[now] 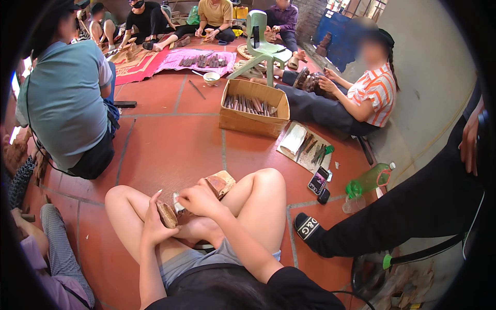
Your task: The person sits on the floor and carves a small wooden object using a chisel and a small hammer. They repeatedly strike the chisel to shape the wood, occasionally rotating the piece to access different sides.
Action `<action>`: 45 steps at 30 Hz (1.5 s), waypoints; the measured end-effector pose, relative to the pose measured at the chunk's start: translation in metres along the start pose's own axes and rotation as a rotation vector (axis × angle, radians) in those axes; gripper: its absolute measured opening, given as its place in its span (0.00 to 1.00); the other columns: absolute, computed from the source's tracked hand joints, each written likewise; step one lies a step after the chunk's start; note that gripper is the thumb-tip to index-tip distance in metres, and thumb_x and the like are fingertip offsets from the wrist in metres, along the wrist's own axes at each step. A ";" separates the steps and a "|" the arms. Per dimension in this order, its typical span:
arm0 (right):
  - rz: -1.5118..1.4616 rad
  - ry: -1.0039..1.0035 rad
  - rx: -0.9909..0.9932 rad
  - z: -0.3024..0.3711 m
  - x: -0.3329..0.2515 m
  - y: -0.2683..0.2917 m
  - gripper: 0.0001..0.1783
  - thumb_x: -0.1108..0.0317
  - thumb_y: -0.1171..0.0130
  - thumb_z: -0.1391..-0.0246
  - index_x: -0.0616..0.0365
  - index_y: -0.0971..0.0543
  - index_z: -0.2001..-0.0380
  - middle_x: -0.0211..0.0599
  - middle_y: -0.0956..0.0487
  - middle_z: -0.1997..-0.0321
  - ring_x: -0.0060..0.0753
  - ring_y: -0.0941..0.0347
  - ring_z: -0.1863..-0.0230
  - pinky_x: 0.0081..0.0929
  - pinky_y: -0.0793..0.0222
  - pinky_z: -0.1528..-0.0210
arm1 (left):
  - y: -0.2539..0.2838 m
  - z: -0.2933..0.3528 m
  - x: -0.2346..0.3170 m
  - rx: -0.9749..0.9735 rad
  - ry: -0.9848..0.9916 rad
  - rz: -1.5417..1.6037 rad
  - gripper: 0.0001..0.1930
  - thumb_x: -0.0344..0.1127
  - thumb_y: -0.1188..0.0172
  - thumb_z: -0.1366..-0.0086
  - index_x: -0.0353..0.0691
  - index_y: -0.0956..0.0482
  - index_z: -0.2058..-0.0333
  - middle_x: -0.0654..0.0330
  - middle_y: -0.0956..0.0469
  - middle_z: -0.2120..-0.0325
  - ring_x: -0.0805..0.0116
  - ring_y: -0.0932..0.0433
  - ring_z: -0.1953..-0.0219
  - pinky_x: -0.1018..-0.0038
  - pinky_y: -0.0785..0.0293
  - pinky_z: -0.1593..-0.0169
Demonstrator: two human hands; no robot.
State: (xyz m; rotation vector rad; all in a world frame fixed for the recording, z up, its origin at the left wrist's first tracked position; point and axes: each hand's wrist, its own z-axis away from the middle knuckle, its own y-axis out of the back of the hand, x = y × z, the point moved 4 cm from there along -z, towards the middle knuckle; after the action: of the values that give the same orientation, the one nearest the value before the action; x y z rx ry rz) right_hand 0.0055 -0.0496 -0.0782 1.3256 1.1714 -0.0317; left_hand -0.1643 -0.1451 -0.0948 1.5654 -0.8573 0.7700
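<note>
I sit cross-legged on a red tiled floor. My left hand grips the near end of a brown carved wooden piece that rests across my lap. My right hand is closed on a small pale tool and presses it against the wood between my two hands. The far end of the wooden piece sticks out past my right hand toward my knee.
A cardboard box of chisels stands ahead. Right of it lie a mat with tools, a phone and a green bottle. Several people sit around; a person in grey is at left, a black-trousered leg at right.
</note>
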 end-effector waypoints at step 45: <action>0.106 -0.008 0.045 0.011 -0.003 -0.008 0.16 0.53 0.40 0.42 0.56 0.20 0.73 0.43 0.19 0.76 0.49 0.21 0.66 0.45 0.36 0.53 | -0.012 -0.027 0.062 -0.116 -0.086 -0.764 0.18 0.38 0.29 0.56 0.35 0.23 0.69 0.50 0.22 0.68 0.49 0.24 0.61 0.57 0.28 0.54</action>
State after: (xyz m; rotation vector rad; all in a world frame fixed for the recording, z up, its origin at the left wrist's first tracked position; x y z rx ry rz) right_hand 0.0060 -0.0621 -0.0843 1.4239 1.0975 0.0134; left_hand -0.1226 -0.1247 -0.0443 1.6547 -0.2972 0.1005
